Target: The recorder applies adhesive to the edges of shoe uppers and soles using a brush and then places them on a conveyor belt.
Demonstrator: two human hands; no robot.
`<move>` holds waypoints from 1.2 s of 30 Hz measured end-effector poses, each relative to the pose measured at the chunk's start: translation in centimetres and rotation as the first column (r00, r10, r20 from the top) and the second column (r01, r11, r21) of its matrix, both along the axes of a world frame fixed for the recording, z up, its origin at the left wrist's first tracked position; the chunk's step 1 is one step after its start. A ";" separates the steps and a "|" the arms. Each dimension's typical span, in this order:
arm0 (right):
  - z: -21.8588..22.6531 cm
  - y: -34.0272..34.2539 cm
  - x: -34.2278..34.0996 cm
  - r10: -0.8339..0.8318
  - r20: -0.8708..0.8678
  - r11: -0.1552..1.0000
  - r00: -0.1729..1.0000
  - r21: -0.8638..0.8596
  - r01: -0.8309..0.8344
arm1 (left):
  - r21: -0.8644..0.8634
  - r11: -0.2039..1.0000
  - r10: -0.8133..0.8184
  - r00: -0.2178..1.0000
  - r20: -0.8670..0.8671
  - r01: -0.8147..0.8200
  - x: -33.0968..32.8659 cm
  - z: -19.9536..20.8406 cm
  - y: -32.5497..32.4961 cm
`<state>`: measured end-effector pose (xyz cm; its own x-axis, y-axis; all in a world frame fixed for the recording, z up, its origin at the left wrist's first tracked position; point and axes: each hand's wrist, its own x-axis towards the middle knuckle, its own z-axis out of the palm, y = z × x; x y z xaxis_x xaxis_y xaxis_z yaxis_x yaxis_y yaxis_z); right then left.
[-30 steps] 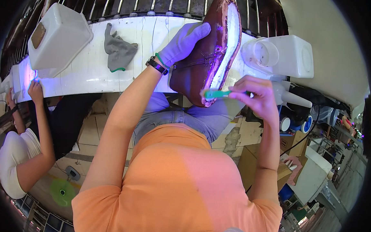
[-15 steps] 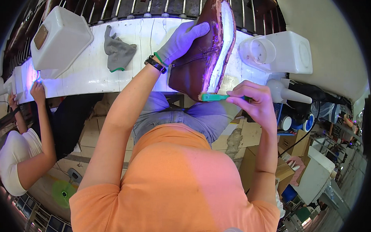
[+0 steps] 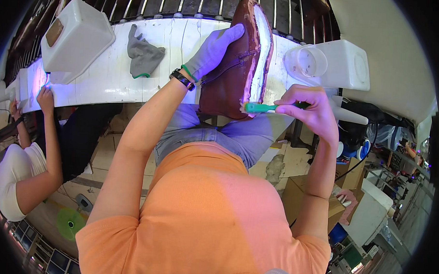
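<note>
My left hand, in a grey glove with a green cuff, grips a brown leather boot by its upper. The boot is tilted, its white underside turned to the right and edged by a rough brown rim. Between the bare thumb and fingers of my right hand is a green-handled brush. The brush's head touches the boot's lower end, at the heel edge of the underside.
The white bench carries a loose grey glove, a white plastic container and, on the right, another white container beside a clear cup. Metal rollers run behind. A co-worker's arm reaches in from the left.
The brush has moved slightly up and right along the heel edge. The boot has tilted a little and sits slightly lower. The loose glove lies where it was on the bench.
</note>
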<state>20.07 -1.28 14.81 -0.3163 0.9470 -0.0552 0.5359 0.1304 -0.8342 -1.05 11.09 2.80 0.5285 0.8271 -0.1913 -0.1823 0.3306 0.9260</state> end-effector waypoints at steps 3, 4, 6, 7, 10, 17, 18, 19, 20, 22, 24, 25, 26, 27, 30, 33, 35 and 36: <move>-0.4 1.1 0.2 -0.030 -0.044 0.997 0.999 -0.078 0.027 | -0.081 0.997 0.009 1.000 0.030 -0.006 0.1 0.0 -0.5; -0.8 2.0 0.2 -0.149 0.003 0.988 0.989 -0.037 0.149 | -0.115 0.993 0.022 0.999 0.043 -0.017 0.1 -0.1 -0.7; -1.0 2.9 0.5 -0.265 0.039 0.964 0.963 -0.015 0.266 | -0.114 0.993 0.016 0.999 0.038 -0.011 0.3 -0.3 -1.0; -0.9 2.9 0.6 -0.258 0.036 0.966 0.966 -0.013 0.258 | -0.113 0.993 0.017 0.999 0.028 -0.014 0.2 -0.4 -1.1; 0.4 1.9 0.4 -0.053 0.023 0.996 0.998 -0.072 0.055 | -0.164 0.986 -0.003 1.000 -0.008 0.001 -0.1 -0.4 -1.2; 2.2 1.7 0.9 0.118 -0.017 0.965 0.993 -0.236 -0.119 | -0.226 0.973 -0.055 0.998 0.005 0.055 -0.1 -0.4 -1.8; 2.4 1.9 0.8 0.122 -0.015 0.964 0.992 -0.234 -0.122 | -0.242 0.967 -0.082 0.996 0.020 0.084 0.1 -0.2 -2.1; 2.7 2.2 0.8 0.150 -0.032 0.957 0.988 -0.245 -0.153 | -0.259 0.959 -0.107 0.994 0.035 0.113 0.1 0.1 -2.3; 3.0 2.4 0.7 0.177 -0.049 0.949 0.983 -0.254 -0.184 | -0.277 0.950 -0.147 0.989 0.006 0.143 -0.1 0.4 -2.3; 3.5 2.8 0.5 0.196 -0.068 0.944 0.978 -0.256 -0.207 | -0.297 0.941 -0.152 0.987 0.061 0.163 -0.2 2.2 -3.3; 4.0 3.2 0.3 0.212 -0.086 0.939 0.973 -0.257 -0.227 | -0.378 0.896 -0.195 0.972 0.133 0.232 -0.2 2.7 -3.8; 4.2 3.5 0.0 0.255 -0.090 0.937 0.963 -0.223 -0.269 | -0.376 0.899 -0.189 0.973 0.131 0.226 -0.1 2.2 -4.1; 4.3 3.7 -0.2 0.298 -0.092 0.932 0.950 -0.188 -0.311 | -0.265 0.949 -0.136 0.981 0.141 0.170 0.0 1.8 -4.6; 4.5 3.9 -0.5 0.304 -0.093 0.930 0.948 -0.185 -0.317 | -0.152 0.982 -0.084 0.984 0.156 0.108 0.0 1.4 -5.1; 4.6 4.4 -1.2 0.354 -0.148 0.921 0.923 -0.115 -0.372 | -0.261 0.918 -0.210 0.923 0.323 0.300 -0.7 2.4 -6.4; 4.9 4.6 -1.3 0.376 -0.145 0.913 0.915 -0.109 -0.392 | -0.432 0.805 -0.245 0.890 0.385 0.408 0.0 4.0 -7.5; 5.2 5.0 -1.7 0.402 -0.156 0.912 0.902 -0.016 -0.410 | -0.443 0.653 -0.229 0.719 0.657 0.614 0.5 1.9 -8.2; 5.4 5.1 -2.0 0.412 -0.152 0.909 0.899 0.002 -0.416 | -0.444 0.663 -0.222 0.724 0.653 0.603 0.8 1.3 -9.2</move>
